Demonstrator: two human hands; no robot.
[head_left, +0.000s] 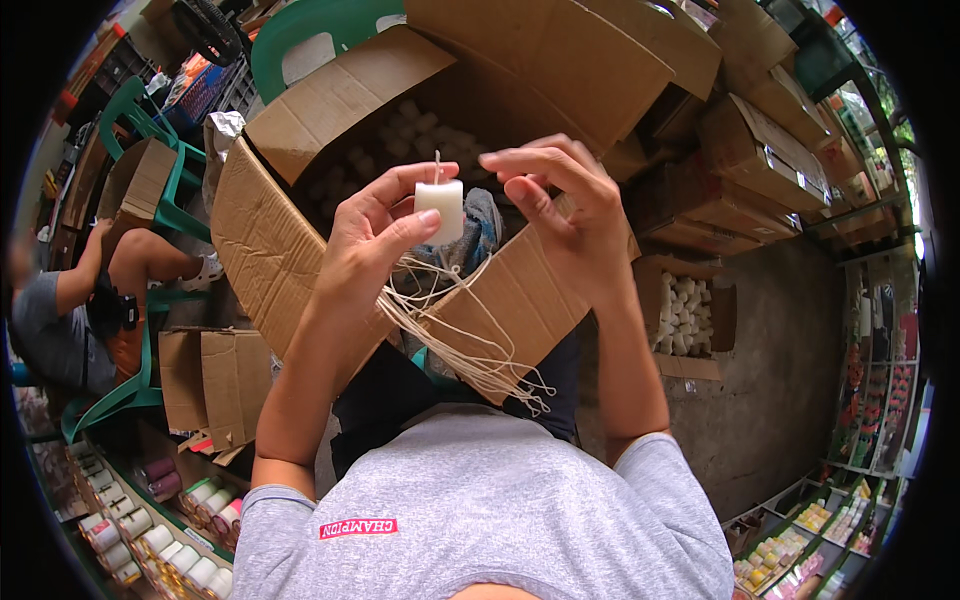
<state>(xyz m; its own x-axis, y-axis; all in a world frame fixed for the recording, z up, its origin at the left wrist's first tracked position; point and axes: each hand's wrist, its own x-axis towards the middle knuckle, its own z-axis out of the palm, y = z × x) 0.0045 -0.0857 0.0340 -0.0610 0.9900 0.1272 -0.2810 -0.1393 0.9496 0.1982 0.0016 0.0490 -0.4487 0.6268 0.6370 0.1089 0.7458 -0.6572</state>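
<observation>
A short white candle [440, 212] stands upright between the thumb and fingers of my left hand [375, 225], its wick poking out of the top. To the right of it my right hand [562, 195] is raised, fingers apart and bent, with nothing visible in it. Below the hands, a bundle of long white wicks [465, 345] hangs over the near flap of a large open cardboard box [275, 245]. Inside that box lie many white candles [415, 130], partly in shadow. A bluish cloth-like item [480, 225] shows behind the held candle.
A smaller box of white pieces [685, 315] sits on the floor at right, near stacked cartons [765, 150]. At left another person [75, 310] sits on a green chair [165, 165]. Shelves of candles [135, 520] line the lower left; more racks [880, 360] stand at right.
</observation>
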